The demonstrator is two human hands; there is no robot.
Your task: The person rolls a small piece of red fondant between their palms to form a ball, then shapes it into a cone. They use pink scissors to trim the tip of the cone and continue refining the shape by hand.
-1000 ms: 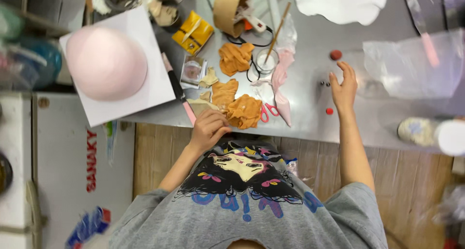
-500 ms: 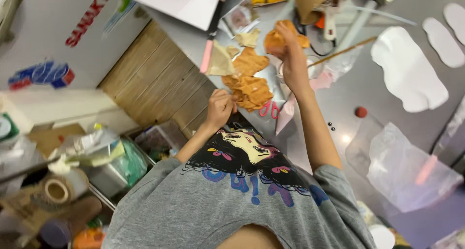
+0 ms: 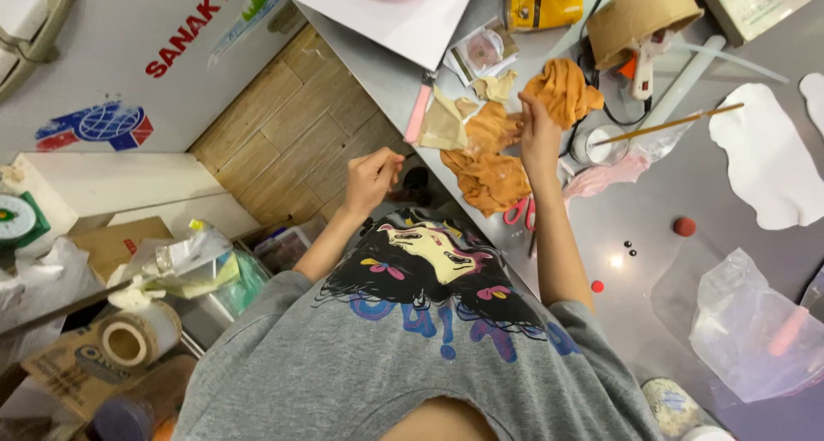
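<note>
**Orange lump in the right hand**

I see the right hand (image 3: 539,132) pinching an orange fondant lump (image 3: 562,91) above the grey table (image 3: 687,192) — more orange pieces (image 3: 489,179) lie just below it. The left hand (image 3: 371,179) hangs off the table edge, fingers curled narrow — whether it holds anything, I cannot tell.

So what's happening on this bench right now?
A person at a grey worktable reaches the right hand into a pile of orange dough-like pieces, pinching one lump. The left hand hangs closed off the table edge, above the wooden floor. Red-handled scissors lie beside the pile.
</note>
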